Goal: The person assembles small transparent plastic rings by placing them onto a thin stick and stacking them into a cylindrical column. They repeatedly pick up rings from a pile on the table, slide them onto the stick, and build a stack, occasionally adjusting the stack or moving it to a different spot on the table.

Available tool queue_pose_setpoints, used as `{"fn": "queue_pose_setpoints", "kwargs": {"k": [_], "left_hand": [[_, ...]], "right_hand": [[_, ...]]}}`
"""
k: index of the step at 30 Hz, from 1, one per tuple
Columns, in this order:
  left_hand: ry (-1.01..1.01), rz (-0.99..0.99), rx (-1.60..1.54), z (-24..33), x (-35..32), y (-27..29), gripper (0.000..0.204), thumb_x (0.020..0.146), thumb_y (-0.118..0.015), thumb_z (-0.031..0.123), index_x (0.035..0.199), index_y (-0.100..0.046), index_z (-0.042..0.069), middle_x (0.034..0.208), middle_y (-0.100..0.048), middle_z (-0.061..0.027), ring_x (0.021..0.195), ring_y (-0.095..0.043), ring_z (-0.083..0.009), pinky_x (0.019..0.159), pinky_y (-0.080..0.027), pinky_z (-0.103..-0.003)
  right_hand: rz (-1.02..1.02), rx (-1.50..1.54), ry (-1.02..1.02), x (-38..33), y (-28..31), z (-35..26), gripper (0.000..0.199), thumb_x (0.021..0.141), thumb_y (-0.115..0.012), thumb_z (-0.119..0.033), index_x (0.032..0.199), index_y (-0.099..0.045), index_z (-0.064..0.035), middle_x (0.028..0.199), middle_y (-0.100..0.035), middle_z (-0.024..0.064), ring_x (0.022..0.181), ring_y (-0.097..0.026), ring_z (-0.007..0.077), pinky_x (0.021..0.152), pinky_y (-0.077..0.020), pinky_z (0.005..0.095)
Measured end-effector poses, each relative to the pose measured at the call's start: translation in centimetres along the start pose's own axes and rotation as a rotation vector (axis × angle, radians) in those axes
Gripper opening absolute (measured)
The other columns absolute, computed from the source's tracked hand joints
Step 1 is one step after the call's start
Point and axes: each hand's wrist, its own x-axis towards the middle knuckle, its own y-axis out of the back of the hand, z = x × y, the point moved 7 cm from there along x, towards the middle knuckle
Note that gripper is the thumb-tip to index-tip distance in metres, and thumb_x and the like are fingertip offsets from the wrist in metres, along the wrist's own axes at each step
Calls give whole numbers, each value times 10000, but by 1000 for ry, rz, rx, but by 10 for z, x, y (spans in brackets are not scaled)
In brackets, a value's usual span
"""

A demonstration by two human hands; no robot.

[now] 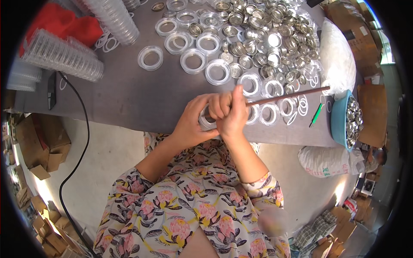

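Head view, looking down on a grey desk (pixel 142 99) at its near edge. Left hand (pixel 192 122) is curled around a clear round plastic case (pixel 205 121), gripping it from the left side just above the desk edge. Right hand (pixel 230 112) is closed on a long brown rod (pixel 292 95), which runs up and to the right from the fist across the desk; the fist sits directly against the case and the left hand. Whether the rod tip touches the case cannot be told, as the hands cover it.

Clear plastic rings (pixel 217 72) lie flat in loose rows beyond the hands, each apart from its neighbour. Farther back and to the right is a dense heap of small metal cups (pixel 275 38). Stacked columns of clear cases (pixel 64 56) lie on their sides at the far left, next to a red cloth (pixel 69 23). A blue bowl (pixel 339 120) holding more metal parts stands at the right end, with a green pen (pixel 316 115) just beside it. A black cable (pixel 81 142) hangs off the desk at left.
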Motion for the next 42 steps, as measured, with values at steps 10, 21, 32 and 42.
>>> {"fn": "queue_pose_setpoints", "kwargs": {"k": [10,21,32,42], "left_hand": [[-7,28,7,2,-3,0,793,581,-811,199,1257,-424,54,1205,-506,-116,1126,-473,-300,960,-352,-411],[37,46,-38,-9,-7,-2,813,580,-818,197,1273,-416,54,1233,-489,-109,1174,-439,-300,986,-339,-409],[-171,255,244,-6,34,49,539,736,-691,178,1226,-492,75,1211,-537,-88,1184,-461,-260,1061,-221,-479],[-465,181,566,67,25,59,164,743,-661,83,894,-648,146,882,-641,28,931,-597,-178,1063,-210,-517]], "right_hand": [[-7,-195,-125,-14,13,-18,578,985,-317,-381,468,-254,-129,419,-245,-14,364,-229,102,362,-163,260],[-23,-404,41,12,3,-26,564,992,-314,-352,483,-278,-112,430,-237,-17,389,-218,99,401,-200,265],[-13,84,181,-17,22,-41,560,997,-287,-343,484,-284,-119,432,-242,-20,400,-260,112,388,-211,266],[103,10,313,-25,39,-72,584,981,-229,-451,484,-260,-148,430,-244,-37,424,-156,94,390,-124,249]]}}
